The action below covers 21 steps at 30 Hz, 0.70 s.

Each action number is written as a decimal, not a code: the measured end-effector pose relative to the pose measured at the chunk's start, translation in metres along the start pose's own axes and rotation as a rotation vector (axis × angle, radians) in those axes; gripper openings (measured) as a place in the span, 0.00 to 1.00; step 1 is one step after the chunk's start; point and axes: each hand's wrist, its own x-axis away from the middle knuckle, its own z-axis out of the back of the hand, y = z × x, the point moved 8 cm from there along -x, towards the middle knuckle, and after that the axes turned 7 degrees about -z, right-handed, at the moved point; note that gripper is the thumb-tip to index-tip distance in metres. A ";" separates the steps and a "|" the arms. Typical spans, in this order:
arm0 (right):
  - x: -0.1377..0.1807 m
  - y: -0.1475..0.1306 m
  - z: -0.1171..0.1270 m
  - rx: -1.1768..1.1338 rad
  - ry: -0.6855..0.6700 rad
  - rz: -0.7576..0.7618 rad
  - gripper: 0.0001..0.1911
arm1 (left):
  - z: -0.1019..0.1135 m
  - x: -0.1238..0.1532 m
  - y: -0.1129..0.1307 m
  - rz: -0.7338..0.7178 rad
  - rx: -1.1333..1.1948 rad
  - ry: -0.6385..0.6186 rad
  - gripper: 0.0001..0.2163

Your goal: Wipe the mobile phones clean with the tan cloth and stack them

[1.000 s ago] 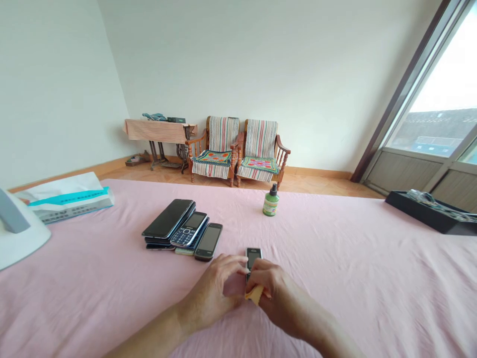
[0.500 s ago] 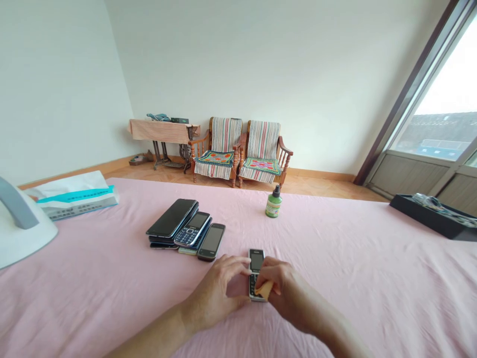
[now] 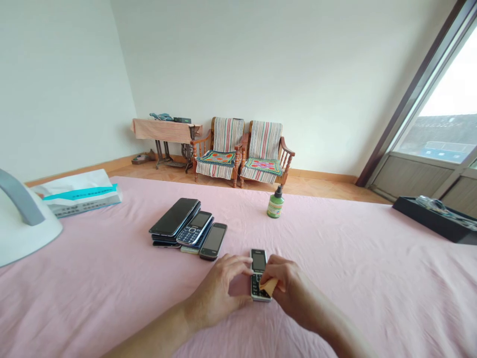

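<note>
A small black keypad phone lies on the pink cloth in front of me. My left hand rests beside it, fingertips curled against its left edge, holding it steady. My right hand pinches a small yellow cloth pad pressed on the phone's keypad. A pile of several phones sits to the left, further back. A green spray bottle stands upright beyond the phone.
A white and teal bag lies at the far left, with a white rounded object at the left edge. A black tray holds items at the right. Two striped chairs and a small table stand by the far wall.
My right hand with the yellow pad has slid down the phone, uncovering more of its screen and keypad. The view has shifted slightly; my left hand stays on the phone's side.
</note>
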 end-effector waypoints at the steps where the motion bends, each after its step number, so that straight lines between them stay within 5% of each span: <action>1: -0.001 -0.002 -0.002 0.002 0.012 0.019 0.15 | 0.000 0.000 0.000 -0.001 0.002 0.004 0.19; 6: -0.002 -0.004 -0.008 0.005 0.008 0.036 0.15 | 0.000 0.000 0.000 0.000 0.003 -0.002 0.19; 14: 0.002 0.018 0.025 0.053 0.081 -0.065 0.13 | 0.004 0.003 0.013 -0.041 -0.031 0.010 0.15; 21: -0.008 0.018 0.007 0.042 0.096 -0.056 0.13 | -0.011 0.009 0.029 -0.116 -0.119 -0.068 0.06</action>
